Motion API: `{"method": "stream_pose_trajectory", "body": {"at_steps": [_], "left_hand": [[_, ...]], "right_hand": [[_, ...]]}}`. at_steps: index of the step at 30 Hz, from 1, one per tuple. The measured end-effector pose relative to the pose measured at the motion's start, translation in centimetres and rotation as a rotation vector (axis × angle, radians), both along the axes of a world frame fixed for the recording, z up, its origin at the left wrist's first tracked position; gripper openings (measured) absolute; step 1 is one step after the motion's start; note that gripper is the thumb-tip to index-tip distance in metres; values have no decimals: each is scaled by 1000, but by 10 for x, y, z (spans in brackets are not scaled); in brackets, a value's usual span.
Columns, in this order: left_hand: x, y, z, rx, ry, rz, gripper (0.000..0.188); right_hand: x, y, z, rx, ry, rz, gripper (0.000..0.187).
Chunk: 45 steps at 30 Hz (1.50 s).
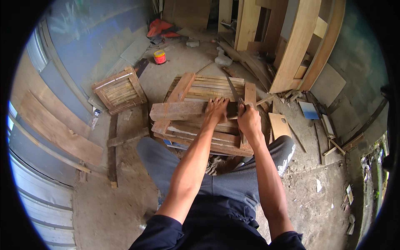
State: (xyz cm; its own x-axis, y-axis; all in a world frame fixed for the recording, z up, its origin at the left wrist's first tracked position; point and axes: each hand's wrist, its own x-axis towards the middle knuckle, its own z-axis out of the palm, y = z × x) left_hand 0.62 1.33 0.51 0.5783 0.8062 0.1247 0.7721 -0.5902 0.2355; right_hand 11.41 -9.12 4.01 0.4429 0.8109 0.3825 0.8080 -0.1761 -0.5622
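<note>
- The step in hand, as I judge it, is sawing across the right end of a thick wooden beam [179, 112], which lies left to right over a slatted wooden frame [182, 87] in front of my knees.
- My left hand [217, 110] is spread flat on the beam, palm down, bracing it just left of the cutting place rather than gripping around it.
- My right hand [249, 120] is closed around the handle end of a saw [232, 86], whose narrow blade points away from me, far and slightly left. How deep any cut runs, I cannot tell.
- The next move probably calls for a straight pull and push of the saw, with the left hand weighing the beam down and its fingers clear of the teeth.
- The frame's right rail [250, 92] sits close beside the blade and could catch it; my right knee also limits the elbow.
- Left: a smaller slatted panel [119, 90] and a dark wooden strip [113, 146] on the floor.
- Far: a red and yellow tub [160, 57] and orange cloth [159, 28].
- Right: tall planks [296, 46] lean upright, and a board with a round hole [281, 126] lies near my knee.
</note>
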Motion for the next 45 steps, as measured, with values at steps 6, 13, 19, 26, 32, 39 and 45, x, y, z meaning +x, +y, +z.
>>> {"method": "stream_pose_trajectory", "body": {"at_steps": [6,13,19,26,32,39,45], "left_hand": [[1,6,-1,16,-19,-16,70],[8,11,-17,65,-15,18,63],[2,2,-11,81,-24,3,73],[2,1,11,-116,61,6,89],[4,2,14,-136,66,33,84],[4,4,6,-48,-5,23,76],[1,5,7,-72,45,11,87]], "right_hand": [[-21,-92,11,-49,101,36,28],[-54,-252,30,-186,177,10,24],[-24,-103,21,-90,103,43,29],[-10,-36,5,-3,123,-21,37],[-39,-183,32,-139,195,69,20],[-40,-209,26,-36,169,53,17],[-8,-22,20,-82,77,4,41]]}}
